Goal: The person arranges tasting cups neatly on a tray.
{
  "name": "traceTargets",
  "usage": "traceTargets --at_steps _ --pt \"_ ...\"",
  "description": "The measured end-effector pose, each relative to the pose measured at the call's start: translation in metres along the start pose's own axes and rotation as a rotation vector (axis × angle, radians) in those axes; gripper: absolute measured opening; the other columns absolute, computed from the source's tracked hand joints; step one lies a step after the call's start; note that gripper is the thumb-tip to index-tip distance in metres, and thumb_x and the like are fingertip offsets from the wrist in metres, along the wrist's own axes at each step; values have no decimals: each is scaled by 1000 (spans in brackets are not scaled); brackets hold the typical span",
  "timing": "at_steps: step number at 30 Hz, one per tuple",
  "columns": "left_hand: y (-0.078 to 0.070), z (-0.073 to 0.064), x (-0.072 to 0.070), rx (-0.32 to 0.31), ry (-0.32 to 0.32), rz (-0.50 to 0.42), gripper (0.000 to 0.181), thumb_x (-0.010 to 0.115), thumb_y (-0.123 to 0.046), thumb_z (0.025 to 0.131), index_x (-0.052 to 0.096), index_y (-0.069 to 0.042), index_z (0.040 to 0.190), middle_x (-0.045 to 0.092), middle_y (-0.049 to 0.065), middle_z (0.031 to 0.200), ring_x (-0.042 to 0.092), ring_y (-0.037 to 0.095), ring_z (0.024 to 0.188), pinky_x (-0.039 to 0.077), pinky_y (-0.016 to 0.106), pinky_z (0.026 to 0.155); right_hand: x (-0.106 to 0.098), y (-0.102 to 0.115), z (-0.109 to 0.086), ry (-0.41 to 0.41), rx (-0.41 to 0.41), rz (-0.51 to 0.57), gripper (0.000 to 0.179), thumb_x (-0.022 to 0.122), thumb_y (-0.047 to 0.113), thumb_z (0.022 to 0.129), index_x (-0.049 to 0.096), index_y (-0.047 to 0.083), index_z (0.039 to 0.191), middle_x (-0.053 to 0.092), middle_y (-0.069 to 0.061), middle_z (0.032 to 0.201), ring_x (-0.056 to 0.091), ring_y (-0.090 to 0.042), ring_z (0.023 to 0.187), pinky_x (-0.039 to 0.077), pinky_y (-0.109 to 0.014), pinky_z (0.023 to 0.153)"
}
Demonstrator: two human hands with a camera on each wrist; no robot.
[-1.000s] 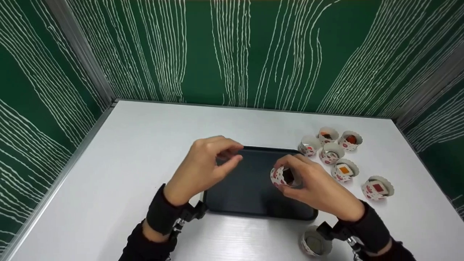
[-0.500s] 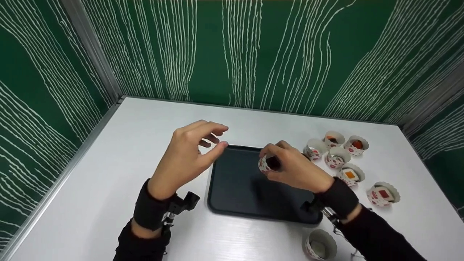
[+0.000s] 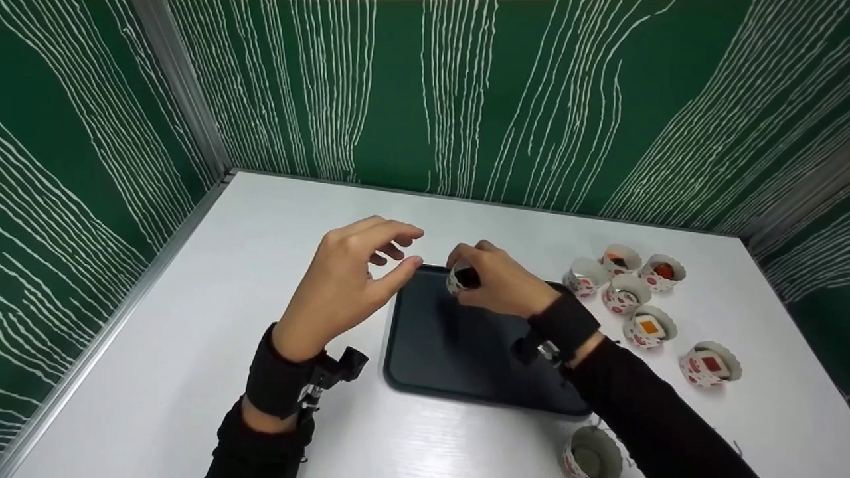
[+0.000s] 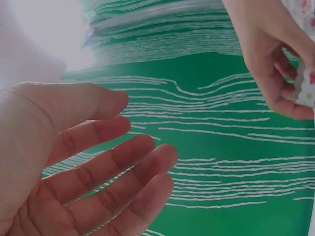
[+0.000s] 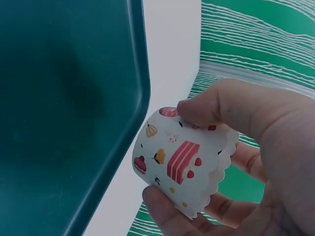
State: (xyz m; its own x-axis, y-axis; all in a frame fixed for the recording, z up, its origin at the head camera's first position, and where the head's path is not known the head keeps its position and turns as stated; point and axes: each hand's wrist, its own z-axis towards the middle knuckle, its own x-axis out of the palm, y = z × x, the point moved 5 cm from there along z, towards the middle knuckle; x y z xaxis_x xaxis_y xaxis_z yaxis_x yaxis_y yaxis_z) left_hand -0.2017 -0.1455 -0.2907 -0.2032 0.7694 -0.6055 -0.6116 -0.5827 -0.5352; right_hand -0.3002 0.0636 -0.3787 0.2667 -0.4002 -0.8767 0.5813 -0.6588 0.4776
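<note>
My right hand (image 3: 491, 279) grips a printed paper cupcake cup (image 5: 172, 157) between thumb and fingers, above the far left part of a dark tray (image 3: 465, 358). The cup is white with a scalloped rim and cake pictures. Something dark shows inside it in the head view, partly hidden by the hand. My left hand (image 3: 352, 279) hovers just left of the tray, fingers loosely bent and holding nothing. In the left wrist view its fingers (image 4: 133, 172) are spread, with the right hand and the cup's edge at upper right.
Several similar cups stand right of the tray, one with an orange-topped piece (image 3: 649, 325) and one with a red-topped piece (image 3: 710, 364). Another cup (image 3: 591, 455) stands by the tray's near right corner. Green walls with white lines enclose the white table (image 3: 292, 212).
My right hand has carried the cup leftward and away from me across the tray. My left hand has drawn back left, off the tray's edge, and risen a little. The head view has shifted slightly.
</note>
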Motion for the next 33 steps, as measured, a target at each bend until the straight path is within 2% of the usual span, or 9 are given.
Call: traceTargets --at_steps 10,16,19,22,25,33 --pt "2 -1 1 -1 4 12 23 75 -14 99 78 -12 122 80 3 116 78 15 93 63 29 77 25 2 28 27 34 4 41 79 10 89 66 5 128 68 -19 117 59 -31 105 53 -45 88" --pt "2 -2 1 6 3 20 23 75 -14 98 78 -11 121 80 3 114 78 16 92 62 28 76 38 3 41 30 5 -30 42 78 7 89 67 2 129 74 -18 121 61 -34 112 56 -49 95" --pt "2 -1 2 13 9 21 22 75 -14 99 79 -12 120 80 3 113 78 16 92 62 28 76 42 4 46 31 -4 -53 41 78 7 88 67 2 127 76 -15 116 62 -35 109 55 -48 93" --pt "3 0 3 11 12 19 22 75 -14 98 79 -12 120 80 3 113 78 16 92 62 28 76 48 3 49 38 7 -68 37 78 8 87 67 3 122 75 -13 104 59 -32 101 52 -44 84" --pt "3 1 5 7 21 15 22 76 -14 98 79 -12 120 79 3 113 79 18 91 62 29 77 52 2 52 38 11 -87 35 78 7 87 68 4 120 73 -12 100 57 -31 98 48 -42 81" --pt "2 3 12 3 45 8 23 76 -14 99 79 -11 121 79 3 112 78 16 90 62 31 76 60 1 58 18 -11 -96 36 79 6 89 68 3 124 73 -13 112 60 -32 103 52 -44 86"
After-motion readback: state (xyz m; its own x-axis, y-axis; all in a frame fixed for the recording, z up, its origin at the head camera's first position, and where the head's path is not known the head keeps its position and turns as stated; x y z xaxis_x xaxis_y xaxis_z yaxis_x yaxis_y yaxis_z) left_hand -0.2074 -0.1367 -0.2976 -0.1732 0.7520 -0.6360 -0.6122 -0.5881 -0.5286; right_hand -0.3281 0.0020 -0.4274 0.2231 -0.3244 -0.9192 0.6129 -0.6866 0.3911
